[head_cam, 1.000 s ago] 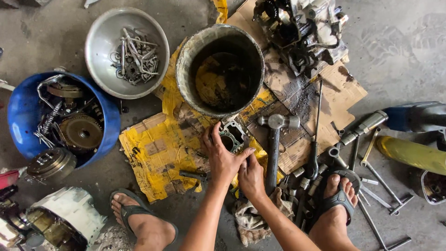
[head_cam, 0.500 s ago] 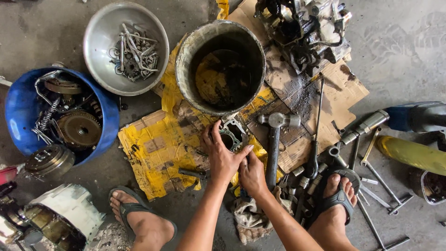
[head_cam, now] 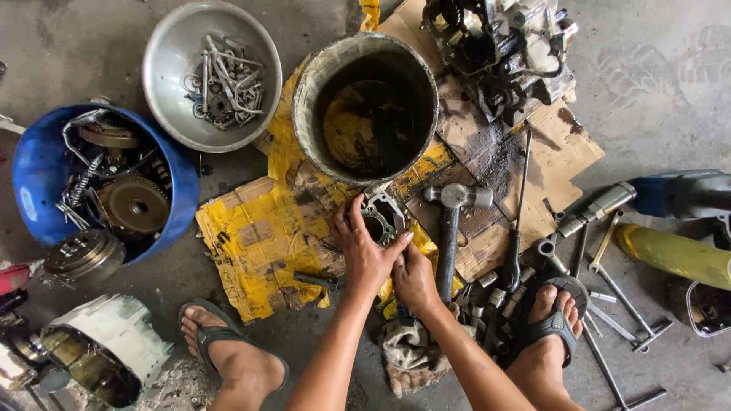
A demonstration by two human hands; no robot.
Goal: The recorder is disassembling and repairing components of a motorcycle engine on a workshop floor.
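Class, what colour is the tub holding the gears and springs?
Blue: the tub at left, seen in the head view.

Hidden and cut-off parts around the work

Lower half of small grey metal cylinder block (head_cam: 381,221) covered by left hand (head_cam: 368,255); right hand (head_cam: 415,278) partly tucked beneath it, grasp unclear; dirty engine casing (head_cam: 499,46) cropped by top edge.

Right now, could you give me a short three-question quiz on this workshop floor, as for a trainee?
1. True or false: the left hand rests on the metal engine part.
2. Which holds loose bolts: A the silver bowl, B the blue tub, C the bucket?
3. What tool lies just right of the right hand?

Key: 1 true; 2 A; 3 the hammer.
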